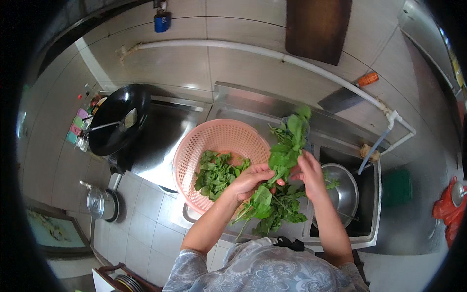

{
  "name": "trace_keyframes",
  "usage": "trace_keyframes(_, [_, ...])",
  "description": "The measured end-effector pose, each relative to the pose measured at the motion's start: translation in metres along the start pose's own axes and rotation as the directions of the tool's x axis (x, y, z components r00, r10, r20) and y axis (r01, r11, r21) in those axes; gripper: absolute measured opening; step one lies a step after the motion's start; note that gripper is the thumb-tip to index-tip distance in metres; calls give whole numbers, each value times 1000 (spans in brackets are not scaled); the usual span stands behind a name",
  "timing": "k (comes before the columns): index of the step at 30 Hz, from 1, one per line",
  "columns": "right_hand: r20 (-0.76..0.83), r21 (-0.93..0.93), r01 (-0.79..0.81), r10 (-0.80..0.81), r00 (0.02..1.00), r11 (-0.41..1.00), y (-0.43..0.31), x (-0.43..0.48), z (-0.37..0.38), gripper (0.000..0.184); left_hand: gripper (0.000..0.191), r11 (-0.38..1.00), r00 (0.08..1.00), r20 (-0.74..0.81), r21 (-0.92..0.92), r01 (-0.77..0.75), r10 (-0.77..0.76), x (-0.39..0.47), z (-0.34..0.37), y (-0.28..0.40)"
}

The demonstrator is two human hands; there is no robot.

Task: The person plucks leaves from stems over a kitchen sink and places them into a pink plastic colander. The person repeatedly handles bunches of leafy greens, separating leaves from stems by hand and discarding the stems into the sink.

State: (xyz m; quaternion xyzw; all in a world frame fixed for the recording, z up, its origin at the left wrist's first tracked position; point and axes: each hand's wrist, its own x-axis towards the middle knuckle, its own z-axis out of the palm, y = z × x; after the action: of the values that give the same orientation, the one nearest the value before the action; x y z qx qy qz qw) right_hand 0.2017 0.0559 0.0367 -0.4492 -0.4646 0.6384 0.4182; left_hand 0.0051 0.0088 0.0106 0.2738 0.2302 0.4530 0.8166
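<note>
My left hand point(252, 179) grips a leafy green stalk point(286, 153) near its lower part, above the right rim of a pink plastic colander point(188, 146). My right hand point(309, 171) is at the other side of the same greens, fingers bent against the leaves; whether it grips them is partly hidden. Inside the colander lies a heap of loose green leaves point(218, 175). Below my hands, more leafy stems point(279, 213) are spread on the steel drainboard point(248, 230).
To the right, a steel bowl point(348, 182) stands in the sink point(368, 215), under a blue hose point(373, 152). A black wok point(105, 135) holding a spatula point(129, 118) sits at the left. A cleaver point(339, 99) hangs behind a white wall pipe point(321, 71).
</note>
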Motion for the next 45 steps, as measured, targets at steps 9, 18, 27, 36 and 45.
trace_keyframes(9, [20, 239, -45, 41, 999, 970, 5, 51, 15, 26, 28, 977, 982, -190, -210, -32, -9, -16, -38, -11])
trace_keyframes(18, [-95, 103, -10, 20, 995, 995, 10, 73, 44, 22, 60, 989, 983, -118, 76, -131, 139, -33, -28, -12])
trace_keyframes(27, [-465, 86, 131, -76, 882, 988, 2, 94, 29, 23, 11, 746, 636, -434, 552, -373, 638, -38, -45, -33])
trace_keyframes(36, [-464, -64, 158, -169, 869, 985, 8, 86, 13, 16, 52, -184, 590, -153, 863, 471, 793, -67, -75, -4])
trace_keyframes(45, [-307, -96, 152, -175, 935, 984, 13, 91, 38, 21, 64, -269, 834, 224, 959, -94, 505, -41, -4, -1])
